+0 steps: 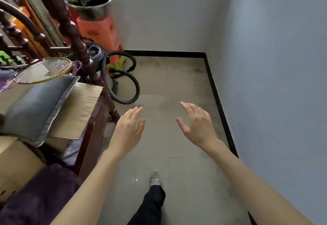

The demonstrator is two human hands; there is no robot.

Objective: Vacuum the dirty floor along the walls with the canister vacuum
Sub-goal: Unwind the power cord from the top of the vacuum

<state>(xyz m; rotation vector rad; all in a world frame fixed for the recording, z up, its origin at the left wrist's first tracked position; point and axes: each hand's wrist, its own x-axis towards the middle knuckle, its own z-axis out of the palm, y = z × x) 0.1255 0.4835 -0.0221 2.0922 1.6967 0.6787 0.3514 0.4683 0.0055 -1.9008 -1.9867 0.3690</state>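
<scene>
Head view: both hands are held out over the floor (177, 136), touching nothing. Left hand (128, 129) has fingers (136, 111) straight and close together, holding nothing. Right hand (198, 125) has fingers (187, 108) loosely spread and slightly bent, also empty. Canister vacuum (98, 55) stands at far left beside the wooden furniture post (77, 35), its black hose (136, 85) looped on the floor. Grime darkens the floor along the black skirting (219, 101).

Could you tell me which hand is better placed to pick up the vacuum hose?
Probably the left hand: open and empty, it is on the same side as the hose. The right hand, also open, is nearer the wall.
</scene>
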